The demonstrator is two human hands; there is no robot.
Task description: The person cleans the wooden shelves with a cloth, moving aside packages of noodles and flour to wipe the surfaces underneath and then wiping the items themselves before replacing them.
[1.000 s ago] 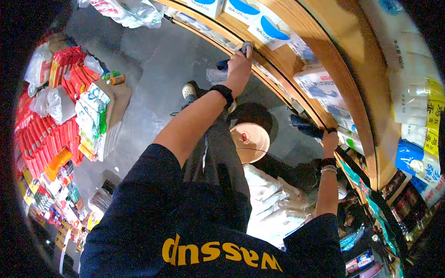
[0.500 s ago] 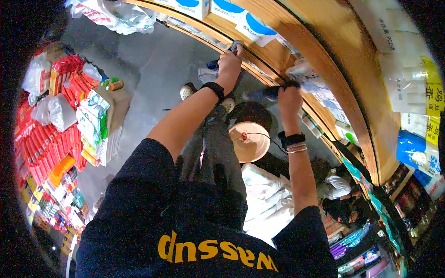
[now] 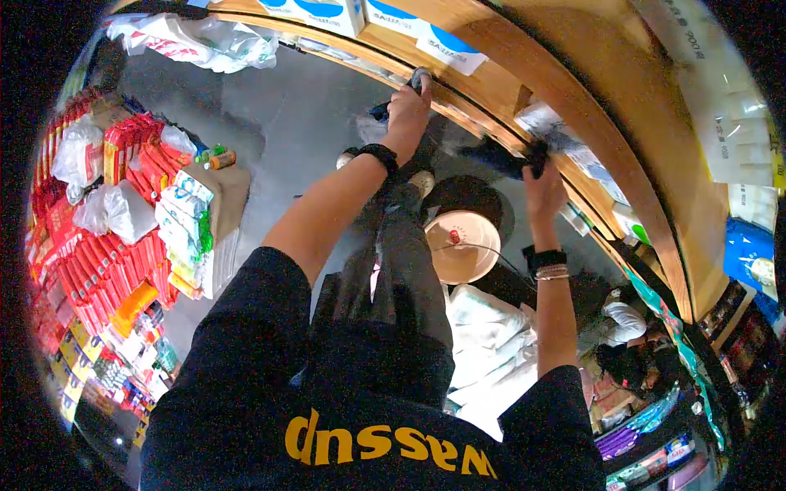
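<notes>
In front of you, a light-brown wooden shelf [image 3: 491, 86] bears white boxes with blue panels [image 3: 332, 18] and, farther right, white printed packs [image 3: 585, 164]. Under you, smooth dark-grey floor [image 3: 282, 106]: on it, a round cream-coloured tub with a red mark [image 3: 467, 262]; just beside that, nearer you, bulky white plastic sacks [image 3: 491, 348].

Arms [image 3: 326, 217] extended; left grip [image 3: 407, 114], right grip [image 3: 544, 190] curled.
</notes>
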